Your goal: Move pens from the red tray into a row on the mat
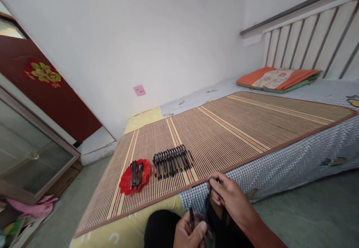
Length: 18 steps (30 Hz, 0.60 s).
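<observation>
My left hand [188, 231] is closed around a black pen [191, 216] low in the view, over my lap. Just above it, my right hand [230, 195] pinches the top of a dark thin object [208, 203], which I cannot name, at the bed's near edge. On the striped bamboo mat [238, 128] lies a row of several black pens [172, 160]. Left of them a red dish [134, 175] holds a few more pens.
The bed [308, 158] has a checkered sheet and an orange pillow [277, 79] by the slatted headboard [311, 42]. A white wall runs behind. A glass-fronted cabinet [30, 154] and pink clutter [33, 207] stand on the floor at left.
</observation>
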Available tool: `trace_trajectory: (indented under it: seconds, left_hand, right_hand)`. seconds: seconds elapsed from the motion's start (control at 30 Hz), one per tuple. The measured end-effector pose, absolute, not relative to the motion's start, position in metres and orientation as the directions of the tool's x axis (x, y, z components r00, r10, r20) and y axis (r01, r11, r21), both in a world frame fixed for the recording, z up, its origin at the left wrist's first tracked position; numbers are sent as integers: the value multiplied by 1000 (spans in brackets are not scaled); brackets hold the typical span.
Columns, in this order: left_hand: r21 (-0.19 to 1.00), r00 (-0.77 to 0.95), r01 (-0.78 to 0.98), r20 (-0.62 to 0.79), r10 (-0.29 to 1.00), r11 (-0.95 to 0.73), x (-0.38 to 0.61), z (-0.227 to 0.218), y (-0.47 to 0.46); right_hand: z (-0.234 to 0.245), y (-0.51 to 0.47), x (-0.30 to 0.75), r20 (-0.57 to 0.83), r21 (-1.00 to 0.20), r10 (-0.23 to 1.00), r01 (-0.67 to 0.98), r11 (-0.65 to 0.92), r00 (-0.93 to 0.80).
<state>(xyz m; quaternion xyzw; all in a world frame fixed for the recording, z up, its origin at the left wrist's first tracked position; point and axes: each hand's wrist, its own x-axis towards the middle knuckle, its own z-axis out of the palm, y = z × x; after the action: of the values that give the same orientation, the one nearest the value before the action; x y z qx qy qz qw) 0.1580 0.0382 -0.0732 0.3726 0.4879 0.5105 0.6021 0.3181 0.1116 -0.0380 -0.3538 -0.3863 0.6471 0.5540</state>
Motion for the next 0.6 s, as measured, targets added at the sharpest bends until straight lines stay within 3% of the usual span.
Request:
trace_trajectory:
  seconds: [0.17, 0.43, 0.6]
  left_hand:
    - [960, 8, -194, -205, 979, 202, 152, -71, 39]
    - [802, 281, -452, -288, 915, 391, 147, -75, 33]
    - [858, 122, -422, -265, 956, 292, 152, -73, 33]
  right_hand:
    - [-33, 104, 309, -3, -908, 966, -405, -111, -257]
    - [-35, 102, 316, 67, -888, 887, -433, -156, -458]
    - [-30, 101, 313, 37, -943, 930, -321, -90, -367]
